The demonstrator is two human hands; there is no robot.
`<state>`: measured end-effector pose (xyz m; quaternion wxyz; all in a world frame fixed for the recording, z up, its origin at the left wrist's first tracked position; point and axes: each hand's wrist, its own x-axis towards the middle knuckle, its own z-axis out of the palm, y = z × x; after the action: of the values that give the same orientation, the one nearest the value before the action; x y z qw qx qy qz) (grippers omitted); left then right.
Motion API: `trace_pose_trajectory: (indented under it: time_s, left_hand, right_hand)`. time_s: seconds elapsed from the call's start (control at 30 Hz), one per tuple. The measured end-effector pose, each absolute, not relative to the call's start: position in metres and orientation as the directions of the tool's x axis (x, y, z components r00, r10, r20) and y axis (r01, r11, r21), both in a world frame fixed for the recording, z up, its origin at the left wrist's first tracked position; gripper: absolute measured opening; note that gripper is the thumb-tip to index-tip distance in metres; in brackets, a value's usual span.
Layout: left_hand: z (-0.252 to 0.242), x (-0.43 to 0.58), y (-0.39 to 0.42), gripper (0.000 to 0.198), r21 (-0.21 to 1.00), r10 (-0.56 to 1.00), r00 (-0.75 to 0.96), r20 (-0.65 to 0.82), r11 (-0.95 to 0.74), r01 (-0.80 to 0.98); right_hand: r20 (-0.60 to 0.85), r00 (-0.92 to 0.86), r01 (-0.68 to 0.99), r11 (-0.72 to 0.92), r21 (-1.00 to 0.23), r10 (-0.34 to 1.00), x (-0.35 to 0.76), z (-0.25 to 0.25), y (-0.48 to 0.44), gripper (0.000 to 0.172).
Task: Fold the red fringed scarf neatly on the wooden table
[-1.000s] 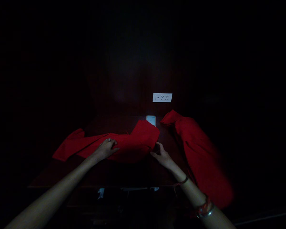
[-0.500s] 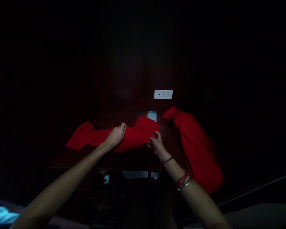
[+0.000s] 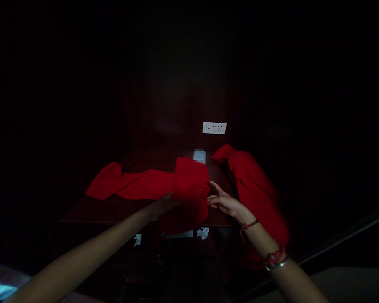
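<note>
A red cloth (image 3: 151, 185) lies spread across a dark wooden table (image 3: 91, 212). Its right part (image 3: 191, 185) is lifted and hangs over the table's front edge. My left hand (image 3: 162, 206) is under the lifted part, and the cloth hides its fingers. My right hand (image 3: 224, 202) is just right of the lifted part, fingers stretched out and apart, touching or nearly touching its edge. A second red cloth (image 3: 252, 189) lies at the right and drapes down past my right forearm.
The room is very dark. A white socket plate (image 3: 214, 128) sits on the dark wall behind the table. A small pale object (image 3: 199, 156) lies at the table's back. White scraps (image 3: 180, 234) show below the table's front edge.
My hands had gripped the red cloth's right part at the table. Now that part is raised and pulled toward me, my left hand has gone under it, and my right hand has opened.
</note>
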<state>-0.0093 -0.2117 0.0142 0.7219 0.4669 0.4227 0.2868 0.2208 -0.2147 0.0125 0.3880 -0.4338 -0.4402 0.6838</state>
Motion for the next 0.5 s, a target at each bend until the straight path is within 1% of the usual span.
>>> trace_pose_trajectory:
  time_s: [0.07,0.1,0.17,0.2,0.23,0.27,0.3,0.33,0.37,0.4,0.43,0.47,0.5]
  left_hand:
    - [0.019,-0.005,-0.218,0.033,0.896,0.787,0.496,-0.366,0.442,-0.040]
    - [0.021,-0.001,-0.220,0.028,0.875,0.772,0.494,-0.400,0.482,-0.045]
    - [0.021,0.008,-0.222,0.017,0.841,0.743,0.475,-0.471,0.542,-0.013]
    - [0.020,0.012,-0.223,0.017,0.850,0.751,0.461,-0.472,0.527,0.012]
    - [0.017,0.014,-0.224,0.019,0.878,0.779,0.438,-0.450,0.475,0.058]
    - [0.014,0.015,-0.225,0.023,0.916,0.826,0.396,-0.401,0.377,0.140]
    - [0.010,0.013,-0.224,0.027,0.934,0.881,0.346,-0.322,0.236,0.269]
    - [0.008,0.010,-0.222,0.030,0.896,0.930,0.297,-0.218,0.070,0.438]
    - [0.007,0.005,-0.218,0.031,0.783,0.961,0.256,-0.103,-0.080,0.617]
    - [0.007,-0.002,-0.211,0.031,0.611,0.973,0.230,0.003,-0.184,0.770]
    - [0.009,-0.009,-0.202,0.030,0.426,0.971,0.222,0.088,-0.238,0.873]
    - [0.011,-0.016,-0.190,0.029,0.272,0.963,0.224,0.151,-0.258,0.927]
    - [0.013,-0.023,-0.177,0.029,0.174,0.952,0.239,0.192,-0.273,0.946]
  right_hand:
    - [-0.206,-0.282,-0.149,-0.255,-0.955,0.937,0.223,0.022,-0.218,0.083]
    - [-0.194,-0.241,-0.146,-0.233,-0.962,0.951,0.222,0.027,-0.218,0.081]
    - [-0.195,-0.156,-0.104,-0.213,-0.972,0.968,0.217,0.031,-0.220,0.077]
    - [-0.209,-0.121,-0.064,-0.218,-0.974,0.970,0.214,0.030,-0.222,0.076]
    - [-0.222,-0.092,-0.017,-0.224,-0.974,0.971,0.212,0.027,-0.224,0.077]
    - [-0.226,-0.069,0.040,-0.223,-0.974,0.972,0.210,0.021,-0.227,0.079]
    - [-0.215,-0.057,0.112,-0.208,-0.972,0.975,0.209,0.016,-0.230,0.080]
    - [-0.185,-0.054,0.205,-0.171,-0.964,0.981,0.210,0.010,-0.232,0.079]
    - [-0.137,-0.065,0.319,-0.110,-0.941,0.988,0.212,0.006,-0.234,0.077]
    - [-0.082,-0.093,0.445,-0.032,-0.895,0.992,0.215,0.004,-0.235,0.074]
    - [-0.036,-0.140,0.567,0.050,-0.822,0.989,0.219,0.004,-0.235,0.070]
    - [-0.011,-0.194,0.671,0.125,-0.731,0.981,0.222,0.007,-0.233,0.065]
    - [-0.002,-0.242,0.748,0.185,-0.638,0.970,0.224,0.010,-0.229,0.061]
